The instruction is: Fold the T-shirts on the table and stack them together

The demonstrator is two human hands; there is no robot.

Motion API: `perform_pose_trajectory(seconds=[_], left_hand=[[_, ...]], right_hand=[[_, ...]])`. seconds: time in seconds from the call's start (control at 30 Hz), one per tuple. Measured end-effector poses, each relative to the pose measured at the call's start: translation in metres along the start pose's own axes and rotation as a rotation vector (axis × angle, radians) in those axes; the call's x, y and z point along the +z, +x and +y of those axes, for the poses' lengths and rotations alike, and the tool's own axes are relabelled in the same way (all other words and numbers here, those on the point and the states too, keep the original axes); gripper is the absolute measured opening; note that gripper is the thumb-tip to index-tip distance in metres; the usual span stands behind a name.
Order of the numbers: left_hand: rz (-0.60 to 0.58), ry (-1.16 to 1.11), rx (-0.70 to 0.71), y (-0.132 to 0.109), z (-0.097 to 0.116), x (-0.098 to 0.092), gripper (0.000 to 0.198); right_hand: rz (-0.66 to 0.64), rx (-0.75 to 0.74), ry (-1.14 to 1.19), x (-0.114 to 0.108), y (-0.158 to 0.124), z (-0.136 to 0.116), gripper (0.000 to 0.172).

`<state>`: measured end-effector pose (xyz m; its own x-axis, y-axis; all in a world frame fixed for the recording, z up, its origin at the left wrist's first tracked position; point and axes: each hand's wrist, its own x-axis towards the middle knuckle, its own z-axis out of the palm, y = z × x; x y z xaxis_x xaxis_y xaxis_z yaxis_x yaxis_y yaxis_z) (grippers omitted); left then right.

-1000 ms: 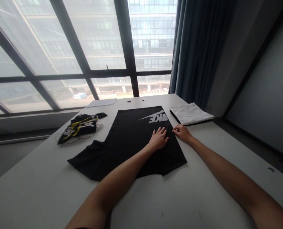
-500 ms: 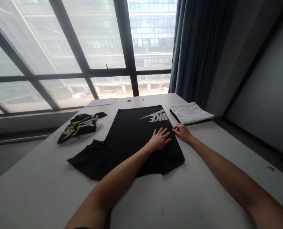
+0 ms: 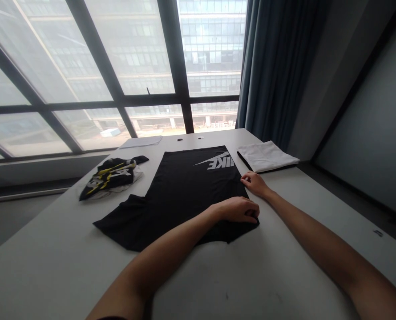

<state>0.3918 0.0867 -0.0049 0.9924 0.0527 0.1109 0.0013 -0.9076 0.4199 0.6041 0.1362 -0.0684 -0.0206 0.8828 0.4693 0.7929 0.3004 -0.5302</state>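
Observation:
A black T-shirt [image 3: 184,186] with a white printed logo lies on the white table, its right side folded over so that the lettering is cut off at the fold. My left hand [image 3: 238,209] reaches across it, fingers curled and closed at the lower right corner of the cloth. Just beyond, my right hand [image 3: 254,183] pinches the right edge of the shirt between thumb and fingers. The fingertips partly hide the fabric they grip.
A crumpled black, yellow and grey garment [image 3: 114,175] lies to the left. Folded white cloth [image 3: 266,156] with a dark edge sits at the right. White sheets [image 3: 141,142] lie at the far left of the table [image 3: 191,284], before the window and a blue curtain [image 3: 268,66].
My left hand has moved from lying flat on the shirt toward me and right, to its lower right corner, and its fingers have closed. My right hand stays at the edge.

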Motion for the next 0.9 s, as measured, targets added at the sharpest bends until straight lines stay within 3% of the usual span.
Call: perform_pose_trajectory(seconds=[0.1,0.47,0.67,0.77,0.9], left_hand=[[-0.023,-0.021,-0.036,0.001,0.003,0.003,0.016],[0.066,0.066,-0.021,0.0,0.006,0.008,0.02],[0.443,0.27,-0.365,0.002,-0.007,0.012,0.02],[0.461,0.289,-0.462,0.0,-0.018,0.017,0.029],[0.391,0.282,-0.576,-0.003,-0.034,0.025,0.044]], right_hand=[[-0.001,-0.008,-0.002,0.0,0.0,-0.001,0.01],[0.006,0.004,0.012,0.001,0.001,0.001,0.011],[-0.005,0.009,0.003,0.001,0.001,0.001,0.011],[-0.005,0.003,-0.012,0.001,0.001,0.001,0.01],[-0.011,0.007,-0.025,0.002,0.001,0.002,0.01]])
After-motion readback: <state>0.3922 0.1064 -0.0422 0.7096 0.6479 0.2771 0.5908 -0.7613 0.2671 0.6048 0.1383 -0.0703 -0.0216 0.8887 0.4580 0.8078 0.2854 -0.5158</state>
